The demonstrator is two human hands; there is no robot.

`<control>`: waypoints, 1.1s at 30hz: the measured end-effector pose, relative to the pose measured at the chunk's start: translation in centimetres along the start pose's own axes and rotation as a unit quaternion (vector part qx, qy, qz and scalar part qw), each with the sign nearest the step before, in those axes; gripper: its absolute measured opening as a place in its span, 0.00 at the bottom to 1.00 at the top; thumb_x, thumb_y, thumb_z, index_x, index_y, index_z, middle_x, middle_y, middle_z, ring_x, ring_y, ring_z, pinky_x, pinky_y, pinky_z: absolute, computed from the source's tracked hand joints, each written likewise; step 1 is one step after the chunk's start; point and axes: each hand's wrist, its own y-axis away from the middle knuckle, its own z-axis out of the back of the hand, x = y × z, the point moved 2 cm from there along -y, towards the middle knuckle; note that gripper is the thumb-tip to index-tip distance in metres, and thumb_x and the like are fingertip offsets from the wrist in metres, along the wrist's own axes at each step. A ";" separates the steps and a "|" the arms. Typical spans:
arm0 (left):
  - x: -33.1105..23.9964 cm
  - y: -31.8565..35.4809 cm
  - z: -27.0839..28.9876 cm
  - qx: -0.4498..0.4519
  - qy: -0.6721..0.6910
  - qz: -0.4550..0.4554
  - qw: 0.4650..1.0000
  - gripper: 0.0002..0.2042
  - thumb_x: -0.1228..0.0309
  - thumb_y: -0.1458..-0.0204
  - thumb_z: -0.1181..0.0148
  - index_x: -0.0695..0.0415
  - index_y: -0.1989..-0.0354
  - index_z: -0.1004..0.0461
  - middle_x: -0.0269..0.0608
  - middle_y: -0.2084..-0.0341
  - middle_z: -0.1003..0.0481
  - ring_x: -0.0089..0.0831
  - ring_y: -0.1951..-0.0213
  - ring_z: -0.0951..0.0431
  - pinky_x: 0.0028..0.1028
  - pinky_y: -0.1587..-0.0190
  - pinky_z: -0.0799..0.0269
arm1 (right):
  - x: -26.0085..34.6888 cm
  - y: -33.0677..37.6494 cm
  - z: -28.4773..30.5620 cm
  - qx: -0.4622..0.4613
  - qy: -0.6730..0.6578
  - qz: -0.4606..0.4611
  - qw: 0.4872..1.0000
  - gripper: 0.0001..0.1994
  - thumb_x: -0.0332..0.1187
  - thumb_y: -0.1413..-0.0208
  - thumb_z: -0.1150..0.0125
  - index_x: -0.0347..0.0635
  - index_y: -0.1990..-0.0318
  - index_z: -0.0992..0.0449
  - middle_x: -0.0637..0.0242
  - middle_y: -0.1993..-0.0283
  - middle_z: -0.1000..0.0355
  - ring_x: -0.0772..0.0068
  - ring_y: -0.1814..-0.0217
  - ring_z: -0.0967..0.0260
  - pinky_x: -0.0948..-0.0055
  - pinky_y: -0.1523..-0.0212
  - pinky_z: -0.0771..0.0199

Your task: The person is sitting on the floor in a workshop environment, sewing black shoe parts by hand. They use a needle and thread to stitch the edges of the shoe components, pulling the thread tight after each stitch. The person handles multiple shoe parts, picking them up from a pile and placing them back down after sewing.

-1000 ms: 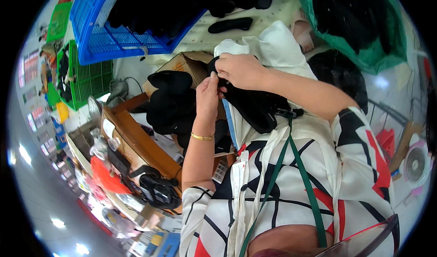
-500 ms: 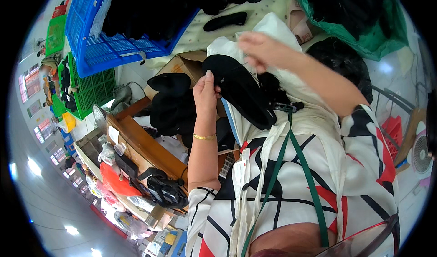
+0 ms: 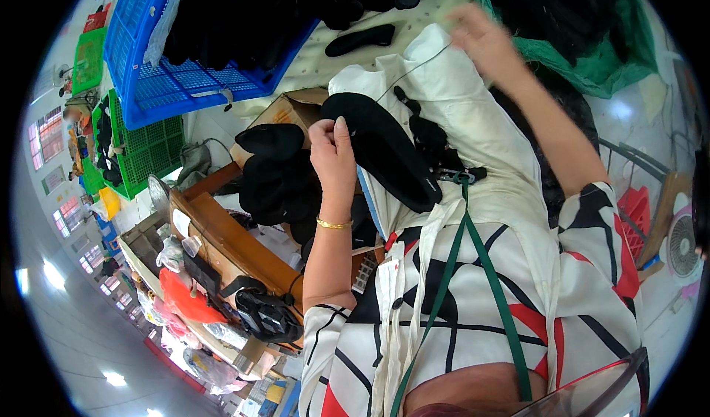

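Note:
A black cloth shoe (image 3: 393,154) lies slantwise over my lap on a white apron (image 3: 510,184). My left hand (image 3: 331,145) is closed on its left edge, the thumb pointing up along the rim. From the shoe a thin dark thread (image 3: 416,68) runs taut up to the right, to my raised right hand (image 3: 482,41). That hand looks pinched on the thread's end, though motion smears the fingers; whether a needle is there cannot be made out. Scissors-like metal hardware (image 3: 452,174) and black scraps (image 3: 427,132) hang beside the shoe on a green strap (image 3: 473,232).
A blue crate (image 3: 200,92) of black items stands at upper left. Another black shoe (image 3: 360,40) lies on the pale cloth ahead. More black shoes (image 3: 270,140) pile by a cardboard box (image 3: 292,110) and wooden table (image 3: 237,239). A green sack (image 3: 603,73) bulges at upper right.
My right hand has moved up and to the right, away from the shoe, and the thread now shows stretched between them. My left hand keeps its hold on the shoe.

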 end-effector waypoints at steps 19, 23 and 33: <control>-2.0 1.1 0.5 0.037 -0.100 -0.152 0.983 0.21 0.75 0.54 0.34 0.58 0.49 0.29 0.44 0.66 0.28 0.42 0.62 0.27 0.35 0.58 0.28 | 8.1 3.4 -15.6 0.190 -0.440 -0.014 0.878 0.14 0.37 0.29 0.52 0.38 0.63 0.27 0.70 0.66 0.28 0.81 0.62 0.31 0.77 0.56 0.28; -0.9 1.3 0.4 0.032 -0.137 -0.190 0.972 0.18 0.76 0.53 0.36 0.57 0.51 0.29 0.45 0.62 0.26 0.47 0.61 0.25 0.37 0.60 0.27 | 9.9 6.0 -15.6 0.169 -0.393 -0.092 0.899 0.15 0.37 0.32 0.50 0.35 0.67 0.28 0.68 0.71 0.29 0.77 0.69 0.34 0.76 0.62 0.31; -3.4 -2.9 1.6 0.044 -0.152 -0.326 0.932 0.15 0.77 0.54 0.41 0.52 0.55 0.26 0.41 0.71 0.30 0.44 0.68 0.25 0.38 0.68 0.26 | 13.5 8.2 -12.0 0.120 -0.313 0.076 0.939 0.16 0.36 0.30 0.50 0.36 0.70 0.32 0.73 0.76 0.40 0.82 0.72 0.45 0.78 0.70 0.39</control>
